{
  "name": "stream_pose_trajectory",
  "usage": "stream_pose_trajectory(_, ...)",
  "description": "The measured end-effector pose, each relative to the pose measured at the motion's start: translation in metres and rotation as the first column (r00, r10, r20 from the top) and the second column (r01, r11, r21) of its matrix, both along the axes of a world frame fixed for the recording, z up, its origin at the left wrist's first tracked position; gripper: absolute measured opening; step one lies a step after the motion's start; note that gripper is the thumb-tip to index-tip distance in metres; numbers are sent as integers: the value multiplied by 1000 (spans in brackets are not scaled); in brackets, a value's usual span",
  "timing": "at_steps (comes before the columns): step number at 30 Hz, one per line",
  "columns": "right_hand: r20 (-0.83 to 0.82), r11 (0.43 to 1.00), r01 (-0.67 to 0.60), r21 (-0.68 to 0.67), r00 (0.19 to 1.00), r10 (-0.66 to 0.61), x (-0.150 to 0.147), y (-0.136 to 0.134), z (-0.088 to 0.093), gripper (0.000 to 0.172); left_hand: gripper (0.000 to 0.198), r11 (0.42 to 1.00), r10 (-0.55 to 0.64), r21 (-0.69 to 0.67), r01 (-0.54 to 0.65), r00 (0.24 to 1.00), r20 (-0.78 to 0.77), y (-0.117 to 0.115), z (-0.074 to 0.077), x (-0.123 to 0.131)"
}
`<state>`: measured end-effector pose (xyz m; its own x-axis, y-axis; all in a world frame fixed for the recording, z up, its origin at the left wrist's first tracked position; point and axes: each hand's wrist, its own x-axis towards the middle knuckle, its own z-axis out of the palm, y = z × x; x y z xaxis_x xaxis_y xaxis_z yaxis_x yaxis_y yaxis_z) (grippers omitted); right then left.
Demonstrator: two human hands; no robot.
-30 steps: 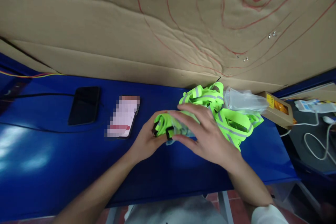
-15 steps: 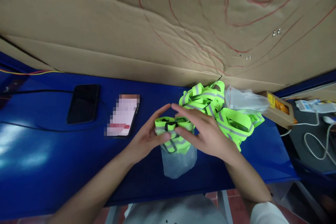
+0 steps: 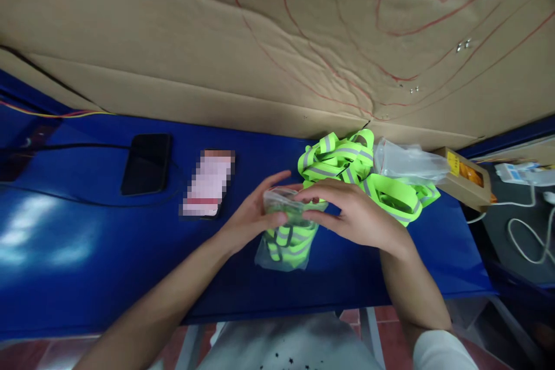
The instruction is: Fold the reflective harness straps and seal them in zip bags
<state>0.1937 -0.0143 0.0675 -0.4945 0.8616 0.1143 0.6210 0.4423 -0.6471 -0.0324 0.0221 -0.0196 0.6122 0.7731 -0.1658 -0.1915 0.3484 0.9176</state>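
Note:
A clear plastic bag (image 3: 281, 199) is between my hands, just above the table. Inside it lies a folded bundle of neon-yellow reflective strap (image 3: 297, 241) with grey stripes and dark fittings. My left hand (image 3: 248, 218) grips the bag's left side, thumb in front and fingers behind. At the upper right of the bag, my right hand (image 3: 358, 215) curls its fingers and thumb round the mouth edge, where some neon strap shows. The right fingertips partly hide that edge. Behind my right hand is a loose pile of the same reflective straps (image 3: 336, 156).
More clear plastic bags (image 3: 407, 163) lie beside the strap pile, near a small cardboard box (image 3: 470, 180). A lit phone (image 3: 208, 182) and a dark phone (image 3: 146, 163) with cables rest on the left of the blue table (image 3: 108, 277). A cardboard sheet (image 3: 173, 40) stands behind.
The strap bundle has gone from sticking out of the bag's top to lying down inside it. The bag's mouth now rises above the bundle between my hands.

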Motion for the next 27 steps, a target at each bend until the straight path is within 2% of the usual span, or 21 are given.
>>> stream_pose_trajectory(3, 15, 998, 32, -62, 999, -32, 20, -8, -3, 30, 48, 996, -85, -3, 85, 989, -121, -4, -7, 7)
stream_pose_trajectory(5, -16, 991, 34, -130, 999, -36, 34, -15, -14, 29, 39, 986, -164, -50, 159, 981, -108, -7, -9, 11)
stream_pose_trajectory(8, -194, 951, -98, -293, 980, 41, 44, -25, -40, 29, 42, 967, -234, -129, 221, 967, -99, -11, -12, 14)
stream_pose_trajectory(10, -288, 939, -139, -316, 957, 45, 42, -28, -58, 20, 48, 967, -224, -154, 203, 966, -131, -12, -15, 14)
stream_pose_trajectory(11, -309, 947, -117, -300, 951, 19, 40, -28, -66, 18, 50, 970, -206, -162, 182, 968, -146, -11, -17, 14)
stream_pose_trajectory(14, -352, 956, 17, -294, 928, -125, 35, -31, -83, 32, 55, 981, -104, -184, 65, 972, -211, -9, -19, 13)
stream_pose_trajectory(18, -427, 885, 118, -451, 842, -330, 33, -34, -95, 36, 54, 988, 11, -145, -59, 952, -307, -7, -18, 15)
stream_pose_trajectory(21, -511, 842, 182, -507, 723, -464, 28, -33, -102, 27, 56, 987, 76, -107, -116, 944, -321, -8, -18, 16)
stream_pose_trajectory(23, -562, 802, 182, -568, 627, -540, 24, -32, -104, 46, 58, 986, 81, -115, -122, 947, -311, -9, -18, 16)
stream_pose_trajectory(24, -571, 777, 166, -608, 589, -572, 24, -31, -104, 50, 58, 986, 72, -123, -113, 953, -295, -9, -17, 16)
stream_pose_trajectory(27, -529, 699, 104, -707, 578, -621, 25, -30, -98, 34, 57, 987, 58, -129, -91, 969, -239, -10, -11, 15)
